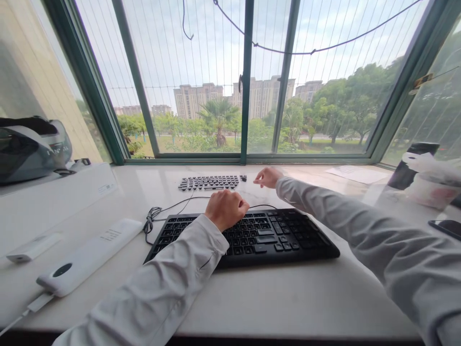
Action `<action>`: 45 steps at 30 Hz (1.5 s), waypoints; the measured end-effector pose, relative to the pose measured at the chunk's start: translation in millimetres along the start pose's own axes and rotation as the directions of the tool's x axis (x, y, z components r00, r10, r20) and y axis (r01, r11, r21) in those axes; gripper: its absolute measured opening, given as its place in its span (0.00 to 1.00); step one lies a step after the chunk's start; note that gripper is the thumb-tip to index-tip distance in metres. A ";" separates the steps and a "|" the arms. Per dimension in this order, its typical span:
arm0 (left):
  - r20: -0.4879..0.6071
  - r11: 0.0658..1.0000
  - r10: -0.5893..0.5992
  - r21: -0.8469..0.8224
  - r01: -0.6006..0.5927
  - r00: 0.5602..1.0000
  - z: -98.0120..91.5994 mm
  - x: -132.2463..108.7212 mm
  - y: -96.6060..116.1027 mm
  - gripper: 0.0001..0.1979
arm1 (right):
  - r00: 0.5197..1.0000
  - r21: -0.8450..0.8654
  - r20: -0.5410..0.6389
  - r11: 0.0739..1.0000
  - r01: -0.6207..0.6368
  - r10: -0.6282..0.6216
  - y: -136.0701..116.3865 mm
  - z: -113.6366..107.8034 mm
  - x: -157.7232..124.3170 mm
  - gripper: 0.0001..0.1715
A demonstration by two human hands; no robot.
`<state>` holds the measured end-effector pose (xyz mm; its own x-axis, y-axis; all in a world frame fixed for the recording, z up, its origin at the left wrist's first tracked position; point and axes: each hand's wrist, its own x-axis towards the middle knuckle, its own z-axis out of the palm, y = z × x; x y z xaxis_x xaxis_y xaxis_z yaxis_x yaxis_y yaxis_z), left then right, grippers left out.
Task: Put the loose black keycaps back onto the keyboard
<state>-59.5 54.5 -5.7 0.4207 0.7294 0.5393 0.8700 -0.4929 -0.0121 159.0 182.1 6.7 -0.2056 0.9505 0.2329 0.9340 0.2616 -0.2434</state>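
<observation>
A black keyboard (288, 235) lies on the white windowsill counter (252, 298) in front of me. My left hand (226, 208) rests curled in a loose fist on the keyboard's upper middle keys. Beyond the keyboard, rows of loose black keycaps (209, 182) are laid out on the counter. My right hand (267, 177) reaches past the keyboard to the right end of those keycaps, fingers pinched together near a single keycap (243, 178). Whether it holds something is too small to tell.
The keyboard's cable (153, 215) is bundled at its left. A white power bank (86, 259) and a smaller white device (34, 247) lie at left, a white box (54, 197) with a helmet (32, 146) behind. Paper (356, 174), a bag (432, 180) and a phone (446, 227) sit at right.
</observation>
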 end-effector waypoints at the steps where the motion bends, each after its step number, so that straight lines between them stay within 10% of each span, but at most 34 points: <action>1: -0.001 1.000 -0.010 0.003 0.010 1.000 -0.1 0.0 -0.2 0.17 | 1.000 0.007 0.009 1.000 -0.024 0.024 -0.4 5.3 15.5 0.16; 10: -0.001 0.998 -0.054 0.021 0.054 0.999 -3.4 0.3 0.6 0.18 | 0.972 0.070 0.047 0.970 -0.233 0.230 1.8 55.3 79.2 0.24; 16: -0.024 0.998 -0.053 0.036 0.054 0.998 -3.2 -0.8 0.1 0.17 | 0.972 0.139 0.118 0.966 -0.217 0.201 -0.1 49.9 79.6 0.21; 25: -0.041 0.999 -0.043 0.000 0.043 0.998 -6.2 -0.2 2.9 0.18 | 0.964 0.519 0.205 0.854 0.041 -0.170 -11.5 -2.6 -23.9 0.29; 31: -0.087 0.995 -0.016 -0.102 0.007 0.996 -3.8 -2.0 5.4 0.17 | 0.963 0.627 0.177 0.778 0.049 -0.203 -15.2 -21.3 -99.8 0.29; 45: -0.170 0.891 0.214 -0.369 -0.264 0.962 5.7 -4.4 8.0 0.14 | 0.974 0.691 0.134 0.721 0.040 -0.183 -19.4 -9.8 -132.9 0.29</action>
<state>-52.9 50.1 -13.0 0.5470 0.5154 0.6597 0.5698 -0.8065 0.1577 171.1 49.1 -10.3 -0.4100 0.9005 0.1452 0.4634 0.3427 -0.8172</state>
